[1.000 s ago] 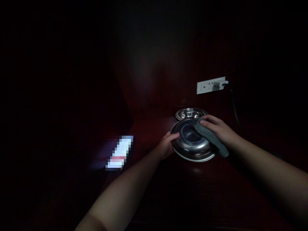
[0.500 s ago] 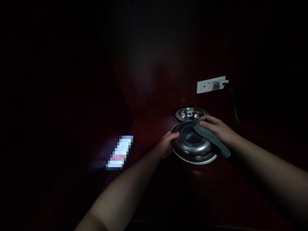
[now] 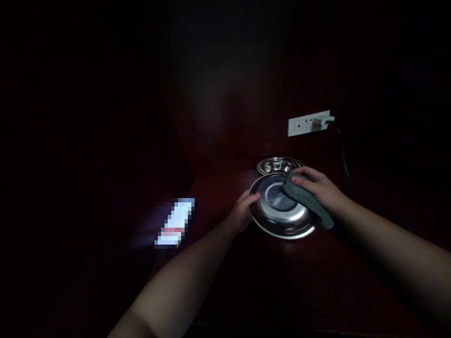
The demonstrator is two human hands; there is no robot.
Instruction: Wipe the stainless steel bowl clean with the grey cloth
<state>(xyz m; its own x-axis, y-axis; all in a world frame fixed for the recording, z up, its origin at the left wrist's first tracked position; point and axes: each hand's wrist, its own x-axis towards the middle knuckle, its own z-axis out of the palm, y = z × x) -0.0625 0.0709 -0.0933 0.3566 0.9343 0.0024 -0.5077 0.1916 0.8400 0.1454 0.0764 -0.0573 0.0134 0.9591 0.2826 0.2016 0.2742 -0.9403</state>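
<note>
A round steel bowl [image 3: 278,218] is held tilted above a dark red wooden surface, its underside facing me. My left hand [image 3: 243,211] grips its left rim, fingers curled over the edge. My right hand [image 3: 319,190] presses a grey cloth [image 3: 305,199] against the bowl's upper right part, fingers closed over the cloth. The cloth's tail hangs past the bowl's right rim.
Behind the held bowl stands a second steel bowl [image 3: 278,165]. On the dark wall sits a white socket [image 3: 305,124] with a plug and a black cable [image 3: 343,155] running down. A lit, blurred phone screen [image 3: 175,223] lies at the left. The surroundings are very dark.
The bowl has tipped slightly, and its flat base now catches more light. The cloth hand has shifted a little on the bowl's surface. The left hand keeps its hold.
</note>
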